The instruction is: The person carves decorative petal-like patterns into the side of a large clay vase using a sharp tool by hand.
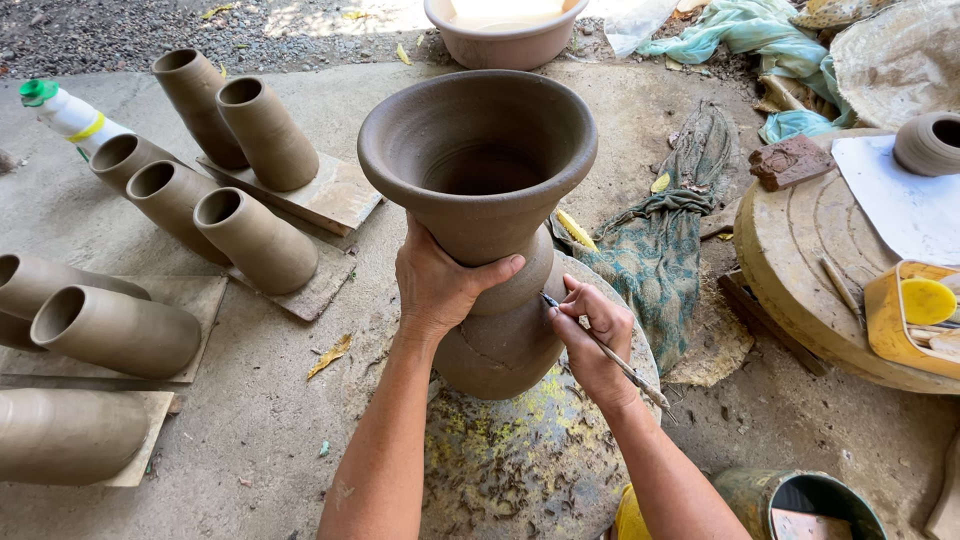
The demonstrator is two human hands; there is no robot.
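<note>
The clay vase is stood upright at the centre of the round turntable. Its neck is clamped by the left hand; the thin tool – pinched by right hand fingers – is angled (tip leftward) against the waist.

Soft, even daylight under shade; sun glare burns out at twelve o'clock. Sharp focus throughout. Wide-angle bending shows at the edges.

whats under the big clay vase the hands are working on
The vase stands on a round wheel disc spattered yellow and strewn with clay shavings. The disc's middle is covered by the vase's base; the left hand grips the neck.
</note>
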